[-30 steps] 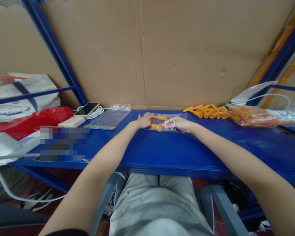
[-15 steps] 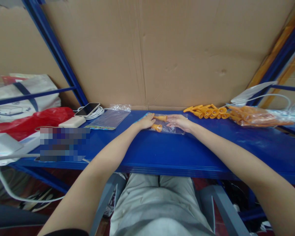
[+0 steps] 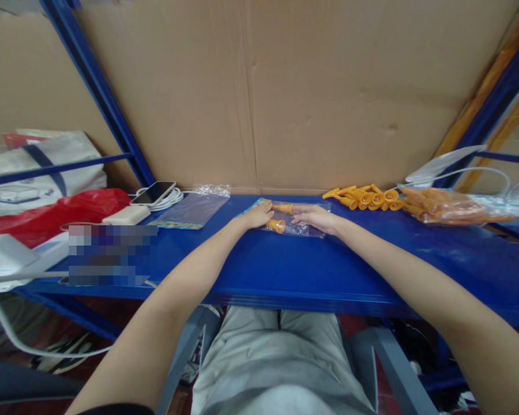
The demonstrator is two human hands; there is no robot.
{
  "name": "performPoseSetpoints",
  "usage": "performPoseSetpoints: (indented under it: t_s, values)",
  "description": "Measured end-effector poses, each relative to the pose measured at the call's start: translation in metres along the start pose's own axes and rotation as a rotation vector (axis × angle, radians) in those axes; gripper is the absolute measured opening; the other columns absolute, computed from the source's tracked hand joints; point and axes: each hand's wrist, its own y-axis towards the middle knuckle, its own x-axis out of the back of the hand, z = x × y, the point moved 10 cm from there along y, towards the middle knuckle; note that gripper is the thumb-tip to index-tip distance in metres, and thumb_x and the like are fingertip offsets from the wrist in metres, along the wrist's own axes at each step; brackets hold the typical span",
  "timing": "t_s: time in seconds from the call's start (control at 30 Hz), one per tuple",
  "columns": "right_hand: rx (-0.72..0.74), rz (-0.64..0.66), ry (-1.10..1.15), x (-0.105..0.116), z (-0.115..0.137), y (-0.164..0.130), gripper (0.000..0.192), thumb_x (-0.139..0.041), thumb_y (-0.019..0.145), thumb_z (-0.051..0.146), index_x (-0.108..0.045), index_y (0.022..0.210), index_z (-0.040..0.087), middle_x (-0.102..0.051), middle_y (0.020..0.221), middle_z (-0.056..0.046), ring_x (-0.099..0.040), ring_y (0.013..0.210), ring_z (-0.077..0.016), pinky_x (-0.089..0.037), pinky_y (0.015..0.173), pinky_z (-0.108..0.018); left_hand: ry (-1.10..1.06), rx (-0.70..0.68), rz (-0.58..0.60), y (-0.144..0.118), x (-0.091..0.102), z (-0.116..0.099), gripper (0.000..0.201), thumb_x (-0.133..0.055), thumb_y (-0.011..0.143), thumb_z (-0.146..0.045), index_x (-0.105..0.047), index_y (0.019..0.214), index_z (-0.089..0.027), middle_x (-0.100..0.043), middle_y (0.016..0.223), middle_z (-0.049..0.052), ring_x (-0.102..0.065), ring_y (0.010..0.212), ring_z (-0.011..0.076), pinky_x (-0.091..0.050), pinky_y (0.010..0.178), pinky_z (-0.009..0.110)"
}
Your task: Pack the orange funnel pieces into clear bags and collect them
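Note:
A clear plastic bag [image 3: 303, 229] with a colourful printed left end lies flat on the blue tabletop. Two orange plastic horn-shaped pieces, an upper one [image 3: 284, 207] and a lower one [image 3: 277, 226], lie at the bag with their flared ends to the right. My left hand [image 3: 258, 215] is closed over the bag's printed end and the narrow ends of both pieces. Reaching in from the right, my right hand [image 3: 315, 218] has its fingers stretched out, the tips touching the upper piece's flared end. Whether those fingers are inside the bag I cannot tell.
More orange horn pieces [image 3: 365, 197] are piled at the back right, beside a filled clear bag [image 3: 450, 206]. To the left lie a flat clear bag [image 3: 194, 208], a phone [image 3: 155, 193], a coiled white cable [image 3: 169, 199], a white power bank [image 3: 127, 215] and a red plastic bag [image 3: 69, 207].
My right hand has shifted slightly, and its fingers now reach further left to the upper orange piece's flared end. My left hand stays in place.

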Motion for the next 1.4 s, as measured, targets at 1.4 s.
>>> performPoseSetpoints:
  t_s: [1.4]
  values:
    - [-0.075,-0.491,-1.218,0.117,0.037,-0.019,0.044,-0.042,0.092,0.016,-0.071,0.125,0.014,-0.075,0.110,-0.015,-0.072,0.100,-0.0249,-0.055,0.087,-0.033,0.077,0.251,0.047,-0.010,0.015,0.059,0.061,-0.016,0.103,-0.035,-0.017,0.161,-0.014,-0.007,0.168,0.009,-0.005,0.156,0.0250,-0.019,0.123,0.055]
